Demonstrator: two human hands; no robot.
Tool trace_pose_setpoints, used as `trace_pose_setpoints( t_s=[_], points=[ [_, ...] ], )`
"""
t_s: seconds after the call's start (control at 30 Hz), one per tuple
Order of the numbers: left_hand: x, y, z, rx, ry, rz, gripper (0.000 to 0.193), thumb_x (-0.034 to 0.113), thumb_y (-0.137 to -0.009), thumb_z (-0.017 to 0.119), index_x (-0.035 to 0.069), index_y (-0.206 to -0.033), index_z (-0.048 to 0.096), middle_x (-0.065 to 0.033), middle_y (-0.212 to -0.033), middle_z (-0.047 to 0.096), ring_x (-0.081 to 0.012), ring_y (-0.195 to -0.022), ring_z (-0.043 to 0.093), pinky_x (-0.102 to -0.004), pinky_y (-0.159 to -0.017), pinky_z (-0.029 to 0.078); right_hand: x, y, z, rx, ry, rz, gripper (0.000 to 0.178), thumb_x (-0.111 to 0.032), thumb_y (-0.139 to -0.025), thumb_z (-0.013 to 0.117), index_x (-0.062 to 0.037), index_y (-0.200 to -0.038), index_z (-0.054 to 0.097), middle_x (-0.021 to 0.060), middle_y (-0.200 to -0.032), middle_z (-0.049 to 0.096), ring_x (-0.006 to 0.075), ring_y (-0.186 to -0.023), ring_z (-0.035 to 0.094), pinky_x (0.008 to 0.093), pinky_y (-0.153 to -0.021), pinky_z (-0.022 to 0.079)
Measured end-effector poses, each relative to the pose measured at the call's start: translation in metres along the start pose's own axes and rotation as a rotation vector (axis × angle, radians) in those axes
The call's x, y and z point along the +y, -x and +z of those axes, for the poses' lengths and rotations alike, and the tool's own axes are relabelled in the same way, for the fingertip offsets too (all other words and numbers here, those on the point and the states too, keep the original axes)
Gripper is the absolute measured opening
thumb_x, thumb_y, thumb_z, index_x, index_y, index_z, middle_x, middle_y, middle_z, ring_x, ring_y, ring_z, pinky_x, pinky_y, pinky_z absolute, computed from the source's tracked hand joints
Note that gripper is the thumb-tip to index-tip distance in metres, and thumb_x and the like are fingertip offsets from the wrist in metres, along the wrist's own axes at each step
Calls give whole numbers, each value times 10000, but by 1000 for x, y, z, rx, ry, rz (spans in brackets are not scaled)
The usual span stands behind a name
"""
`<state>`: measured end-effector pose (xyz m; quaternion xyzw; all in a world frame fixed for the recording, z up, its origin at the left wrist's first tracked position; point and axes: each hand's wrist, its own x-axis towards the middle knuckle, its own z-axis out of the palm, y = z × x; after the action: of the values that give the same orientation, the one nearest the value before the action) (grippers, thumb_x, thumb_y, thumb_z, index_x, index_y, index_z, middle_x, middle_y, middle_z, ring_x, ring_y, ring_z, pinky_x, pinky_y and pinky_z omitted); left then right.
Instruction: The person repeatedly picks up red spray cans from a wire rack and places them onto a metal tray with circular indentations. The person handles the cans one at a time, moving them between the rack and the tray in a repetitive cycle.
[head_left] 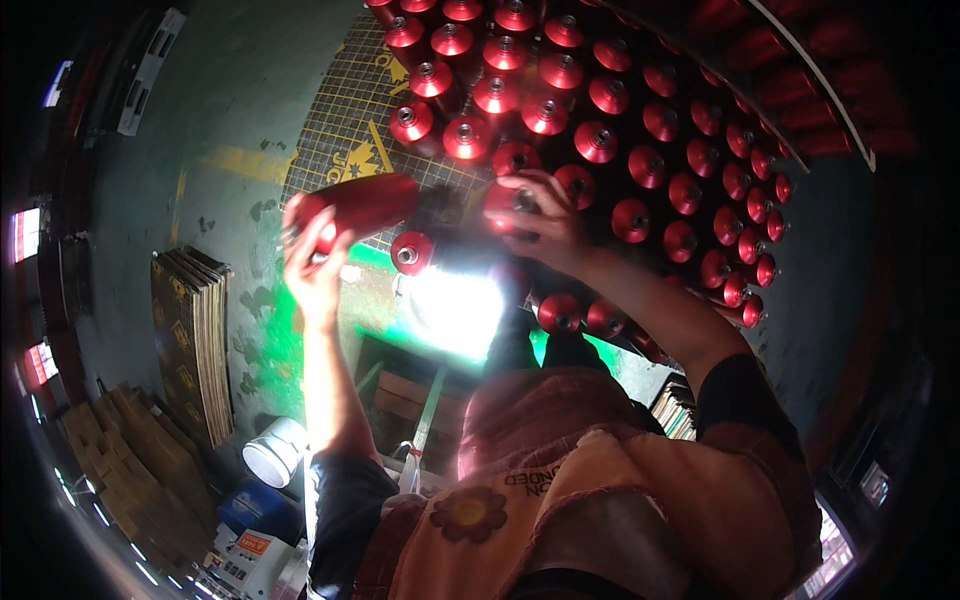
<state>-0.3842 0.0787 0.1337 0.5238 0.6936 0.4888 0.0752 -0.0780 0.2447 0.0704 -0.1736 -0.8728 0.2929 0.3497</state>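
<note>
- Fingers (305, 262) of the left hand (315, 262) are grasping a red canister (360, 203) lying sideways, glossy and cylindrical, left of the standing rows.
- The right hand (540, 222) is reaching far, its fingers curling over the top of a standing red can (505, 197).
- Red cans in rows (640, 130) are standing upright on a gridded yellow mat (345, 120), spreading far and right.
- A white bucket (275, 452) is sitting near left.

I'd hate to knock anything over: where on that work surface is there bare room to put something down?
The gridded mat is bare along its left side, left of the red spools. Right of that, spools stand packed in rows. The left hand holds one spool; the right hand touches another.
</note>
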Motion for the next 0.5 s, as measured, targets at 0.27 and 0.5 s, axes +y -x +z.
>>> trace_pose_setpoints(
  t_s=[0.27,0.5],
  points=[
    [-2,146,-65,468,1037,-711,699,474,-887,646,198,-1475,390,-111,-1397,486,-329,-1297,482,-559,-1047,450,-56,-1,-42,237,-1383,657,581,-90,-914,608,-45,-1458,408,116,-1404,499,239,-1231,544,359,-1013,460],
    [-72,275,4,337,793,-1021,556,505,-984,431,170,-1426,470,-113,-1370,561,-292,-1183,589,-471,-973,523,-102,63,79,64,-2368,1037,354,-214,-946,614,-54,-1255,544,82,-1184,603,172,-1070,592,342,-923,506]
  ],
)
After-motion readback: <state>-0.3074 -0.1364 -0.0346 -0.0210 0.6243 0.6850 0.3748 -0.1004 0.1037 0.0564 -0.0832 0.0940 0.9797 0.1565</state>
